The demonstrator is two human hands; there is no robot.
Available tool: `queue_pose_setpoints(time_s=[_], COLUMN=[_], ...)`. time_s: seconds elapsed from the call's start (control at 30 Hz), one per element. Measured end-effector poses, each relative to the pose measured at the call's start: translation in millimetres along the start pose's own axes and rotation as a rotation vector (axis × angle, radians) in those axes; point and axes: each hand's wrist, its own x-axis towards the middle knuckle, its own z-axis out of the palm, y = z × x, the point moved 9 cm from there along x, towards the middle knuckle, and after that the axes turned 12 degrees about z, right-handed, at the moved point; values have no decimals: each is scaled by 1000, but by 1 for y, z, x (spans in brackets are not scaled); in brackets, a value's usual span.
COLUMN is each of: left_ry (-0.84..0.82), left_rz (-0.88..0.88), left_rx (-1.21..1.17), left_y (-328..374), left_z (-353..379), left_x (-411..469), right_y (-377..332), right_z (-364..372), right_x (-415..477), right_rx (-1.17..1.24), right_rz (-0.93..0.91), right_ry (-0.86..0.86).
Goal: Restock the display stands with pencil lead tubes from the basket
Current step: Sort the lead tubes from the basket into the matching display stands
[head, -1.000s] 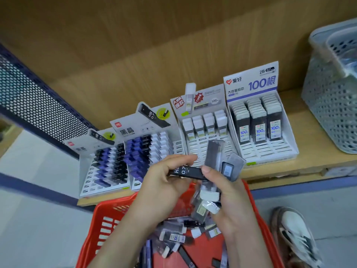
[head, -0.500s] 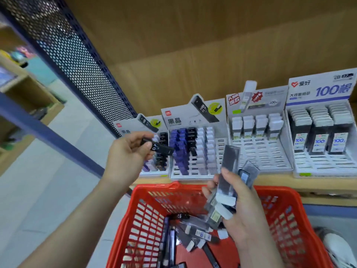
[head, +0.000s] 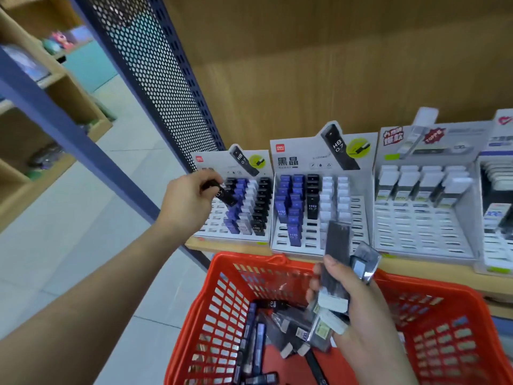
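Nearest, the red basket (head: 222,315) holds loose lead tubes (head: 259,343). Above it the right hand (head: 361,309) clasps a fanned bundle of tubes (head: 337,259), and a slack grip could spill them. Farther off, the left hand (head: 188,198) pinches a black HB tube (head: 227,195) over the leftmost display stand (head: 219,159), where crowded neighbours may topple. A perforated panel (head: 155,79) flanks it.

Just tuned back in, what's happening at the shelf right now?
A person is restocking pencil lead tubes. The left hand pinches a black HB 0.7 tube in front of the leftmost display stand, not yet slotted in. The right hand grips a bundle of tubes above the red basket, where more loose tubes lie. The second stand also shows empty slots.
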Motion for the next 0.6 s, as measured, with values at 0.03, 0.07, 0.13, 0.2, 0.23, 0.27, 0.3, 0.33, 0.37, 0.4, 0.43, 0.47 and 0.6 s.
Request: queue_pose_setpoints(time_s=[0.03,0.07,0.13,0.2,0.23,0.27,0.3,0.33,0.37,0.4,0.43,0.47,0.6], left_ry=[-8,-13,-8,-6,-7,-14,-25,-43,-65,-91,-121,-146,-218], left_rz=[-22,-47,-86,-89,-81,-72,-60,-44,-22,6,41,87,224], left_rx=[24,43,63,76,81,78,73,75,85,97,113,134,216], left_y=[-14,-27,-50,-58,-60,-62,-62,-63,-62,-62,-61,-59,-55], left_z=[0,0,1,6,10,14,19,26,32,39,45,49,55], left_x=[-2,-3,-4,-2,0,2,4,5,6,6,6,6,8], right_y=[3,6,12,16,19,22,24,25,25,25,25,25,27], right_z=[2,4,10,12,13,14,15,15,17,17,17,17,19], right_x=[2,2,6,7,9,11,13,15,17,18,20,21,22], right_rx=[-21,-36,-60,-106,-129,-143,-152,-158,-158,-155,-155,-158,-169], right_rz=[10,15,30,58,69,76,78,77,74,69,66,68,82], right_ry=[4,1,-19,-25,-23,-19,-14,-10,-8,-5,-3,-3,-10])
